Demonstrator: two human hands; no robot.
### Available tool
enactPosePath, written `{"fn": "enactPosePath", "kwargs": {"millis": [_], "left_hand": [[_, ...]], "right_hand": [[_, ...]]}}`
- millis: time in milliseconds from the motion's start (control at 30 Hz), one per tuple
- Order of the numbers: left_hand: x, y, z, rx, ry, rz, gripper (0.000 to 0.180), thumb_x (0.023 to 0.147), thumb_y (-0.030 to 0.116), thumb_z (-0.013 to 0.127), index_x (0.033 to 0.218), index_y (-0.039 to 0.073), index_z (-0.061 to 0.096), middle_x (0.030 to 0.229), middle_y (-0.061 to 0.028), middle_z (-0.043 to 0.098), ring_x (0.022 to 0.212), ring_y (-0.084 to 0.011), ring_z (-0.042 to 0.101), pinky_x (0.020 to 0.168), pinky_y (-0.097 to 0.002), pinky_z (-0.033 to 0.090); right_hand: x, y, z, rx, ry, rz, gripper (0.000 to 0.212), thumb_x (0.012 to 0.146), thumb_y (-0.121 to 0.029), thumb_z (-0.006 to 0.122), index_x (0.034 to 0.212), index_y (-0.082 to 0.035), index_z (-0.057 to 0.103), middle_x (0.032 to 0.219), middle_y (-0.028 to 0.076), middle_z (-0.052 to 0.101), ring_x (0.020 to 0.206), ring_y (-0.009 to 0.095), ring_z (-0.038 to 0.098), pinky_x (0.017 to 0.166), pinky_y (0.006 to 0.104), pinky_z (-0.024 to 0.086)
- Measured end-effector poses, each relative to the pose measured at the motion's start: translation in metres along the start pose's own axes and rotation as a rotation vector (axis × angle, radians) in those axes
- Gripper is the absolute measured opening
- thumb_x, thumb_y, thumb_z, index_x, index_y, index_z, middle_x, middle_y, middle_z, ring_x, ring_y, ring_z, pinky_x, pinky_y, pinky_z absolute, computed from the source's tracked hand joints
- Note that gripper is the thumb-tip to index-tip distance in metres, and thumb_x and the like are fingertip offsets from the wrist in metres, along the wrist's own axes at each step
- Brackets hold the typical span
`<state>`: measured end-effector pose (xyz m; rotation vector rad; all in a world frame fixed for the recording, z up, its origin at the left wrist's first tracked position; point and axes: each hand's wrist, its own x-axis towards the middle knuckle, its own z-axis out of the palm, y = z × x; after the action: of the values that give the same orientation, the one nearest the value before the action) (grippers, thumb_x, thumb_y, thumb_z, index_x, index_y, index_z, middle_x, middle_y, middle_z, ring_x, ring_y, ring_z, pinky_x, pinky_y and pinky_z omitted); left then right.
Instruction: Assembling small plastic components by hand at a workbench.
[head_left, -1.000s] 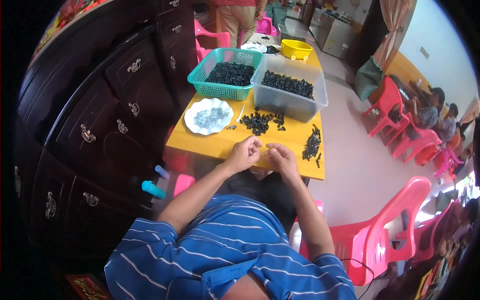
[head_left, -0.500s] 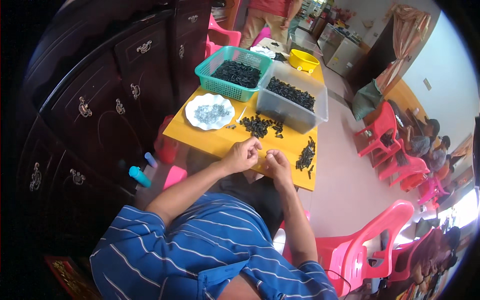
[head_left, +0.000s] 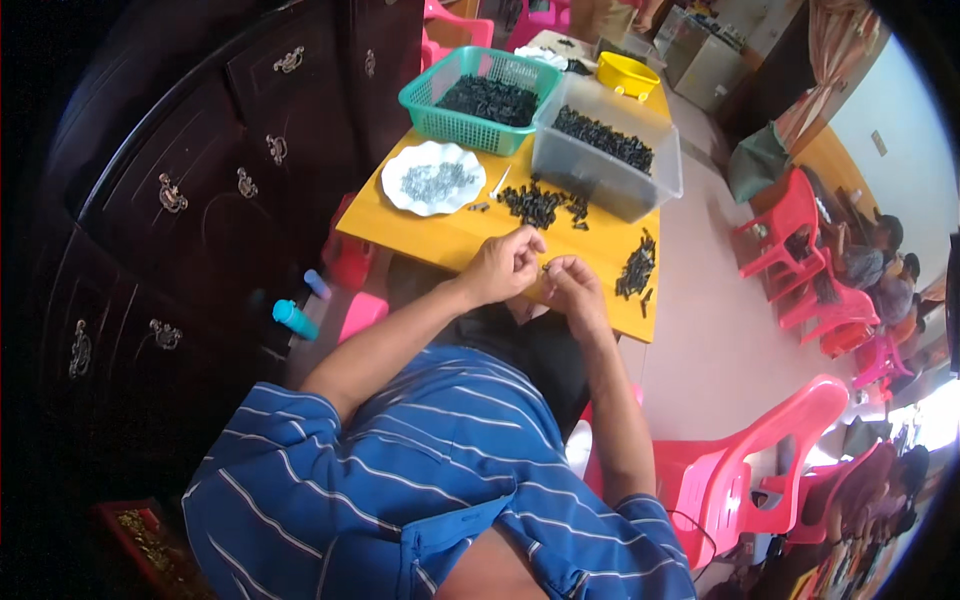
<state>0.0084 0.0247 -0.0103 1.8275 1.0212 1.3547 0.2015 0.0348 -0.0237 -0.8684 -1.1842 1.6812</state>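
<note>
Close together over the near edge of the yellow table, both my hands have their fingers pinched. My left hand is curled closed, and whatever its fingertips hold is hidden. Between thumb and forefinger of my right hand a tiny dark piece shows, too small to name. Just beyond the hands lies a loose pile of short black parts. A second pile of black parts is at the table's right edge. To the left, a white scalloped plate holds many small clear pieces.
A green plastic basket and a clear plastic bin, both full of black parts, stand farther back. A thin white tool lies by the plate. Behind them is a yellow tub. A pink chair stands at my right, dark cabinets at my left.
The view has shifted, so the table and its things sit higher and farther right in the picture. My hands stay close together, and a dark speck now shows at my right fingertips.
</note>
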Motion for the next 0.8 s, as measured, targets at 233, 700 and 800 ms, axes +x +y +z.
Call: {"fn": "enactPosePath", "kwargs": {"millis": [233, 700, 800], "left_hand": [[0.000, -0.003, 0.000, -0.002, -0.027, -0.007, 0.019, 0.085, -0.001, 0.061, 0.103, 0.001, 0.057, 0.075, -0.0062, 0.064, 0.068, -0.0114, 0.063, 0.063, -0.0282, 0.050], [0.007, -0.015, -0.026, -0.381, -0.365, -0.287, 0.021, 0.091, 0.004, 0.069, 0.110, 0.001, 0.060, 0.086, 0.0024, 0.062, 0.074, -0.0026, 0.058, 0.064, -0.0208, 0.049], [0.005, -0.045, -0.032, -0.087, -0.106, -0.111, 0.022, 0.090, 0.007, 0.071, 0.111, 0.001, 0.066, 0.086, -0.0005, 0.066, 0.073, -0.0076, 0.062, 0.066, -0.0241, 0.052]], "right_hand": [[0.001, -0.002, -0.002, -0.024, -0.015, 0.019, 0.008, 0.100, -0.015, 0.064, 0.103, -0.008, 0.062, 0.088, 0.000, 0.065, 0.077, 0.009, 0.060, 0.071, 0.0242, 0.052], [0.000, -0.003, -0.002, 0.052, -0.147, 0.071, 0.008, 0.100, -0.014, 0.063, 0.104, -0.007, 0.064, 0.087, 0.002, 0.067, 0.076, 0.009, 0.062, 0.069, 0.0228, 0.050], [0.002, -0.003, 0.000, 0.150, -0.146, 0.104, 0.009, 0.100, -0.015, 0.063, 0.105, -0.008, 0.065, 0.089, 0.002, 0.068, 0.076, 0.010, 0.062, 0.070, 0.0236, 0.052]]}}
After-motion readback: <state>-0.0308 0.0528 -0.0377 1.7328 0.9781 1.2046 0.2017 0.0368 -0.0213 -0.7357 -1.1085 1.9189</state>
